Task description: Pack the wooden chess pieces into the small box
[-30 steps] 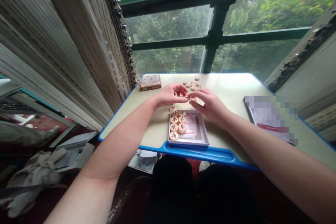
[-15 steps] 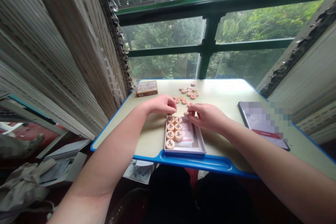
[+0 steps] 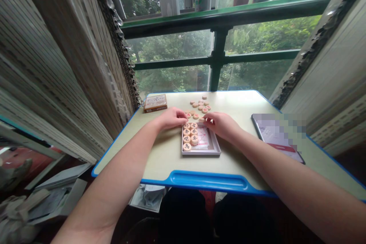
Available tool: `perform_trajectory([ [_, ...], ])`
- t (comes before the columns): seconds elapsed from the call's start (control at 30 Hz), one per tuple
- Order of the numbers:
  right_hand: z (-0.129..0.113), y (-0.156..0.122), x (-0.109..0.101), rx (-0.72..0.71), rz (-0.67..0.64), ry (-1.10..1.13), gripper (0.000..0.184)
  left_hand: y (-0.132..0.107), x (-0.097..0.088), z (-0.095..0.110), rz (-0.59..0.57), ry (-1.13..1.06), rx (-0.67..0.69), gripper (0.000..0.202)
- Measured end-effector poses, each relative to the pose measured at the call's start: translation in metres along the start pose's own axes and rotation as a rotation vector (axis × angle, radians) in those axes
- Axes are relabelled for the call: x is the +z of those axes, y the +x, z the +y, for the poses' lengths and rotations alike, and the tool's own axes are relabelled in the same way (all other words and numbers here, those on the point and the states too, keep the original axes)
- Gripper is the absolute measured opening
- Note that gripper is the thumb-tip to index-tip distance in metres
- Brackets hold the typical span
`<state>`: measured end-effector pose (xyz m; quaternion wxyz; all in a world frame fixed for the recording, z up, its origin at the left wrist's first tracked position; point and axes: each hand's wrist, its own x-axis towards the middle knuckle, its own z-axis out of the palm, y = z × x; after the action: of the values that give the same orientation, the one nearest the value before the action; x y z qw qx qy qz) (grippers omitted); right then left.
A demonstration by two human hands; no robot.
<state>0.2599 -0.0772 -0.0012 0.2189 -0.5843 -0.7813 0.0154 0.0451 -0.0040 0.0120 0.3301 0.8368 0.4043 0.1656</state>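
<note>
Discs (image 3: 195, 138) seem mid-packing, our right hand (image 3: 224, 124) pinching one, left hand (image 3: 172, 117) unclear in grip; level seating seems needed next.

The left hand (image 3: 173, 117) and right hand (image 3: 221, 125), nearly meeting a second earlier, had parted to the far left and far right corners of the shallow box (image 3: 201, 153). The right hand now pinched what looked like a pale round piece (image 3: 202, 119), partly hidden. The box had slid away from the blue front edge (image 3: 208, 180), toward the loose pieces (image 3: 196, 116), opening a strip of tabletop (image 3: 200, 164) between.
</note>
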Motion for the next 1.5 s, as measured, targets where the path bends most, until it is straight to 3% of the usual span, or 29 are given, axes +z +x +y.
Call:
perform_trajectory([
  [0.1,-0.001,-0.001,-0.002,-0.007,0.068,-0.003,0.018,0.003,0.001,-0.006,0.039,0.009,-0.003,0.03],
  [0.17,-0.003,-0.002,-0.006,-0.124,0.101,0.009,0.017,0.003,0.002,-0.007,0.039,0.017,0.005,0.029],
  [0.3,-0.006,-0.005,-0.013,-0.327,-0.005,-0.029,0.012,0.002,0.001,-0.004,0.002,0.013,0.039,0.027],
  [0.43,-0.009,-0.007,-0.019,-0.277,-0.12,-0.136,0.014,0.003,0.001,-0.004,0.007,-0.004,0.035,0.025],
  [0.57,-0.015,-0.011,-0.026,-0.269,-0.172,-0.1,0.022,0.002,0.001,-0.004,0.0,0.0,0.028,0.025],
  [0.73,-0.017,-0.013,-0.028,-0.269,-0.188,-0.049,0.025,0.001,0.001,-0.001,0.004,-0.014,0.009,0.023],
  [1.13,-0.019,-0.017,-0.031,-0.309,-0.283,-0.016,0.011,-0.001,0.001,0.003,0.004,0.074,0.018,0.024],
  [1.5,-0.028,-0.018,-0.037,-0.259,-0.345,0.035,0.016,0.0,0.001,0.001,-0.003,0.091,0.025,0.025],
])
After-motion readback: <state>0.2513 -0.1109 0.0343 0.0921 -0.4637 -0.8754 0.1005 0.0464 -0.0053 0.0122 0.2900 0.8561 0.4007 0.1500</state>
